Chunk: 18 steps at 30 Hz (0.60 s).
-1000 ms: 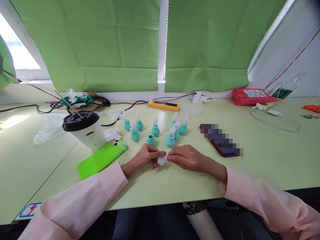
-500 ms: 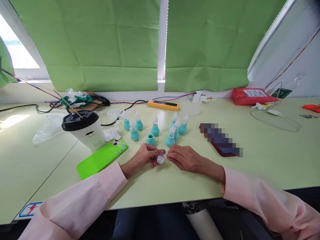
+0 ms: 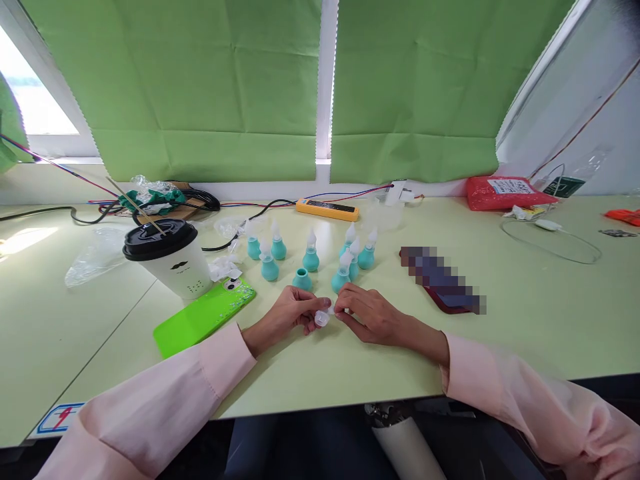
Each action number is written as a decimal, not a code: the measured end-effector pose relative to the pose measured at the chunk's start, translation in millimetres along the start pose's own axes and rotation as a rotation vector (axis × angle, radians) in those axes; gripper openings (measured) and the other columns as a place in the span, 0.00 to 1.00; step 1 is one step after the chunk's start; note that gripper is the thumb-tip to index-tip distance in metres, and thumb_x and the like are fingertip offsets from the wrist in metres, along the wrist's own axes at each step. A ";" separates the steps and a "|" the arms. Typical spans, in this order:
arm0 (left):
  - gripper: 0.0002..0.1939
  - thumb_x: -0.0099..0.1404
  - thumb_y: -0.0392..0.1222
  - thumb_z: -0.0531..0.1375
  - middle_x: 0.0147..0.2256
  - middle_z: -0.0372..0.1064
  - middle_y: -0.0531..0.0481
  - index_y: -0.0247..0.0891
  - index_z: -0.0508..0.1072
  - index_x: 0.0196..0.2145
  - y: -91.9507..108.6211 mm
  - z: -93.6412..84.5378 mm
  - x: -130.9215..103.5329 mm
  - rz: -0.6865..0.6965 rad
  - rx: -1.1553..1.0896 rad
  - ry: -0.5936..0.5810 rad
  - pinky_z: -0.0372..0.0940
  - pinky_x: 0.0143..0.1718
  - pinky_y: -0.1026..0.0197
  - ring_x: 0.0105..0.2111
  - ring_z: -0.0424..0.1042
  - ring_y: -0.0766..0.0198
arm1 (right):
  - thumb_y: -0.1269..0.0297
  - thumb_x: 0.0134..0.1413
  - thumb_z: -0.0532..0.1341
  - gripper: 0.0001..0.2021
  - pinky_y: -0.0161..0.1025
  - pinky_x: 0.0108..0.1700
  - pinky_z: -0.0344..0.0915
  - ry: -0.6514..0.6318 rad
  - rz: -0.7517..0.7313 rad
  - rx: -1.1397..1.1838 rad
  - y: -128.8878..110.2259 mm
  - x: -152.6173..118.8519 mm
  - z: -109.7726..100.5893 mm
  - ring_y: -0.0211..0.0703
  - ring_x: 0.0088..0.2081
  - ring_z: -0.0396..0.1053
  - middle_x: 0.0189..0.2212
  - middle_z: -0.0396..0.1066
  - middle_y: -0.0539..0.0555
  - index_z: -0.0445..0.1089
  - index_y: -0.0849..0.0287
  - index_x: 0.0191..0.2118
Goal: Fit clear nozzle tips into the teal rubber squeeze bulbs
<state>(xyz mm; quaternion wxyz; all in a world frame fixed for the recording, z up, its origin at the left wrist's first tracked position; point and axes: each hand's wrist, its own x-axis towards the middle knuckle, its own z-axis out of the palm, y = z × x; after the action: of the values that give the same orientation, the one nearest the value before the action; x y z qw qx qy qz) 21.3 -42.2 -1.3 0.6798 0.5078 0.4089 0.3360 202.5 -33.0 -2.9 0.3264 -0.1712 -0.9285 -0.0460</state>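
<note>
Just below frame centre, the left hand (image 3: 293,310) pinches 1 clear plastic piece (image 3: 322,319), seemingly mid-adjustment, beside the right hand (image 3: 373,317), fingers narrowed, hold unclear; the next move calls for steadiness.

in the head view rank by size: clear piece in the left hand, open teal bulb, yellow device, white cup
White cup
Yellow device
Open teal bulb
Clear piece, partly hidden in the left hand
</note>
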 end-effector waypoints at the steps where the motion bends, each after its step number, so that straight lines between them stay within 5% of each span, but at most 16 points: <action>1: 0.14 0.50 0.45 0.60 0.16 0.63 0.51 0.29 0.68 0.18 0.0 -0.1 0.0 0.000 0.000 0.000 0.54 0.13 0.69 0.13 0.59 0.74 | 0.72 0.52 0.50 0.03 0.31 0.23 0.56 0.015 0.021 0.044 -0.2 -0.1 0.5 0.36 0.29 0.60 0.24 0.64 0.51 0.58 0.60 0.30; 11: 0.14 0.51 0.44 0.59 0.14 0.61 0.52 0.29 0.68 0.18 0.7 1.2 0.5 -0.003 -0.015 0.019 0.52 0.13 0.69 0.12 0.58 0.74 | 0.70 0.46 0.58 0.05 0.30 0.27 0.61 0.226 -0.053 0.080 11.6 -6.4 10.9 0.34 0.28 0.62 0.23 0.66 0.50 0.65 0.57 0.33; 18: 0.14 0.52 0.44 0.58 0.14 0.62 0.53 0.29 0.69 0.17 -0.7 0.5 -0.7 -0.024 -0.019 0.004 0.52 0.13 0.69 0.13 0.58 0.75 | 0.71 0.48 0.57 0.03 0.32 0.25 0.61 0.186 -0.120 0.095 13.1 -6.3 9.4 0.35 0.27 0.63 0.22 0.67 0.51 0.66 0.59 0.31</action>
<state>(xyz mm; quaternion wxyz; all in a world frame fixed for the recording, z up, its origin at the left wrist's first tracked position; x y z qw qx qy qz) 21.5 -43.2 -1.7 0.6879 0.4956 0.4129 0.3327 206.2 -20.7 -14.5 0.4154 -0.0945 -0.9040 -0.0372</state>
